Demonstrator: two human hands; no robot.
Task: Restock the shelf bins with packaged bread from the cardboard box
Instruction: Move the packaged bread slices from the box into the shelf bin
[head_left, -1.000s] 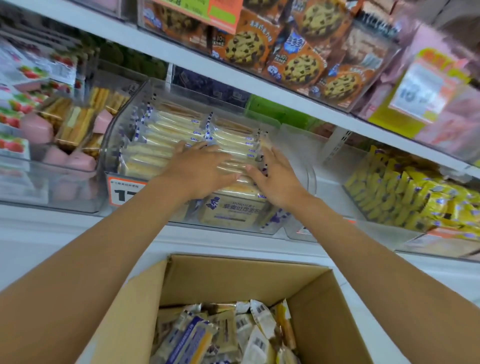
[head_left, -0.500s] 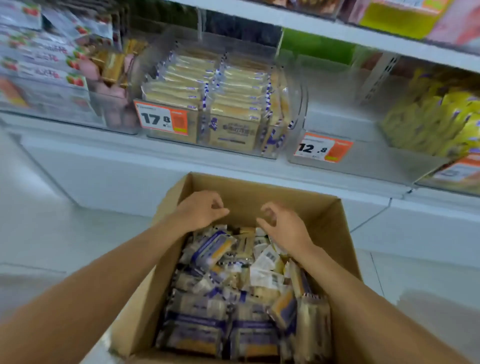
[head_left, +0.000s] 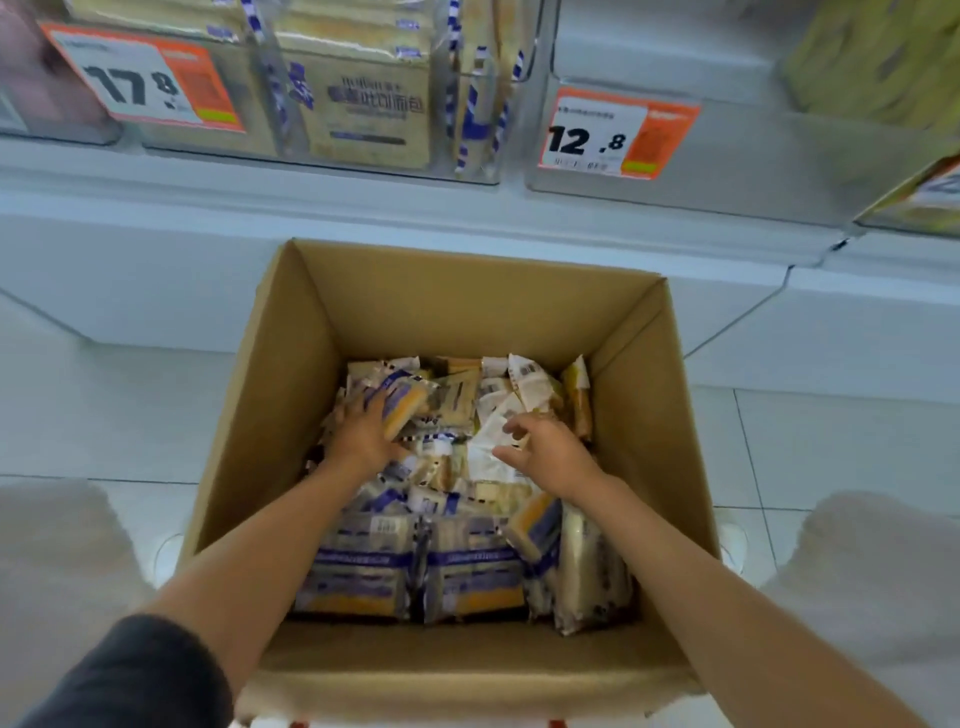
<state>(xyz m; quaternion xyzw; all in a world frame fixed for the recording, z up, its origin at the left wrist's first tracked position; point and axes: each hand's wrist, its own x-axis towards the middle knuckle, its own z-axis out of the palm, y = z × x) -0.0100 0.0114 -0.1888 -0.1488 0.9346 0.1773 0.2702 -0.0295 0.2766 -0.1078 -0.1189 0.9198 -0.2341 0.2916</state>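
Observation:
The open cardboard box (head_left: 467, 306) stands on the floor below the shelf, holding several packs of bread in clear and purple wrappers. My left hand (head_left: 363, 434) is down in the box's left half, its fingers curled round a purple-and-yellow bread pack (head_left: 406, 399) that tilts up from the pile. Over the white-backed packs (head_left: 488, 457) in the middle hovers my right hand (head_left: 553, 452), fingers spread and loosely curved, holding nothing. Above, the clear shelf bin (head_left: 483, 171) is packed with upright bread packs (head_left: 363, 104).
A price tag reading 17.8 (head_left: 140, 83) hangs on the filled bin. Another tag reading 12.8 (head_left: 618, 135) hangs on the neighbouring clear bin (head_left: 753, 171). Yellow packets (head_left: 883, 57) fill a bin at the far right. White tiled floor (head_left: 104, 415) surrounds the box.
Both hands left the shelf bin and dropped into the box. My left hand has closed round a bread pack, and my right hand has come down over the pile.

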